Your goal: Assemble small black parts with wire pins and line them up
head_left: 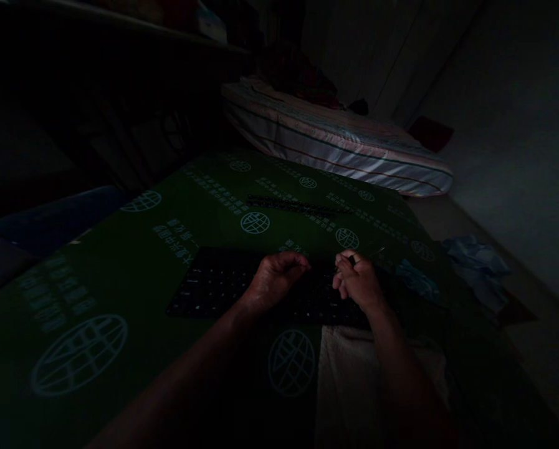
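Note:
In the dim light a black computer keyboard (204, 287) lies across the green printed sheet (162, 349). Over its middle is my left hand (279, 277), thumb and fingertips pinched together; anything between them is too small or dark to name. To the right, my right hand (361, 282) is curled above the keyboard's right part. A small dark thing shows between its fingers, but its kind is unclear. The two hands are a short gap apart, fingertips facing each other. Beyond the keyboard lies a long, dark, narrow strip (298, 204).
A beige cloth (344, 374) lies under my right forearm. A crumpled blue cloth or bag (417, 280) sits right of the keyboard, and another light-blue cloth (478, 265) farther right. Behind the sheet is a striped mattress (335, 149). A pale wall (531, 156) stands at right.

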The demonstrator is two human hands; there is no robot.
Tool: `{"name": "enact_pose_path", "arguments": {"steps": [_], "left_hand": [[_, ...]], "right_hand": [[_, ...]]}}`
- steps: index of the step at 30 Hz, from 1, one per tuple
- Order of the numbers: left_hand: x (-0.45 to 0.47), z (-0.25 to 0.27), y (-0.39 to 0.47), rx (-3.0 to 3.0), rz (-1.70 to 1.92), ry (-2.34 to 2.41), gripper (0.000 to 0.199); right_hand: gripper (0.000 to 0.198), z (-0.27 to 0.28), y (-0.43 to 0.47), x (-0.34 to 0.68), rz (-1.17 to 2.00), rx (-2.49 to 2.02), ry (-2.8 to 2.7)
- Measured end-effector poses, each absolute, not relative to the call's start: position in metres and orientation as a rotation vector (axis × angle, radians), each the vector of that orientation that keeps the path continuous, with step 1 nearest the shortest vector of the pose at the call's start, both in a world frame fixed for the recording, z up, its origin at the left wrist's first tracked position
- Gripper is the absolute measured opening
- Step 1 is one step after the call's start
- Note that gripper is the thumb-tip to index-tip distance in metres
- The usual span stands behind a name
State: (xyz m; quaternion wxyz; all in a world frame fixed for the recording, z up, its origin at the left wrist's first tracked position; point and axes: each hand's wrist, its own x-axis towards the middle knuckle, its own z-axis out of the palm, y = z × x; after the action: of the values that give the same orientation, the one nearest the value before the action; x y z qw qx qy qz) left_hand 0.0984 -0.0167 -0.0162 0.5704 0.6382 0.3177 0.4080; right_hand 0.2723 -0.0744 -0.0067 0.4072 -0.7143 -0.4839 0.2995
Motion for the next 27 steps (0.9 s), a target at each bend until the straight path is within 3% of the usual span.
{"name": "enact_pose_path", "arguments": {"steps": [10, 17, 23, 27], "left_hand": [[0.099, -0.018, -0.017, 1.490, 0.942, 0.755, 0.008], [0.100, -0.018, -0.018, 1.519, 0.930, 0.760, 0.008], [0.100, -0.020, -0.018, 1.544, 0.956, 0.745, 0.009], [0.099, -0.019, -0.018, 1.567, 0.940, 0.760, 0.010]], "right_hand": [[0.023, -0.003, -0.073, 0.248, 0.087, -2.050, -1.518], [0.030, -0.015, -0.082, 0.259, 0.261, -1.916, -1.457], [0.029, -0.019, -0.085, 0.249, -0.023, -2.016, -1.578], [0.031, -0.016, -0.086, 0.247, 0.087, -2.018, -1.487]]}}
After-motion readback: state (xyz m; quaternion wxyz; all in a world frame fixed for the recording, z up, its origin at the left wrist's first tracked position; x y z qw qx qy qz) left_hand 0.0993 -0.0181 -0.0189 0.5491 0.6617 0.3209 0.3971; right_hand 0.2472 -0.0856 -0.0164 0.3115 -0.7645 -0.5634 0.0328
